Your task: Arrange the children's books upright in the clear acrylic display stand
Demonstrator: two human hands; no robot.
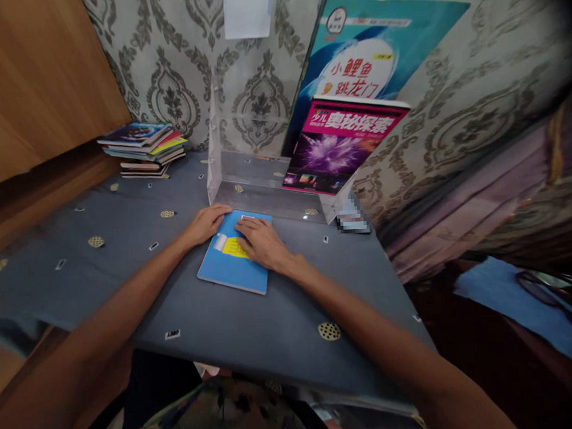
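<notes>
A blue book [236,277] with a yellow patch on its cover lies flat on the grey patterned tablecloth before me. My left hand [209,223] rests at the book's upper left edge, its fingers stretched out. Across the upper right part of the cover lies my right hand [262,242], palm down with fingers extended, hiding some of the print. Just behind the book stands a clear acrylic book rack [266,199]. Its right side holds a magenta and purple book [333,150] in front of taller teal books [402,51].
A pile of several books [143,148] sits at the back left, beside a wooden panel [38,80]. Small blurred items [352,218] lie right of the rack. Patterned wallpaper [171,96] backs the table [186,307], whose right edge drops to a darker area with blue cloth [498,294].
</notes>
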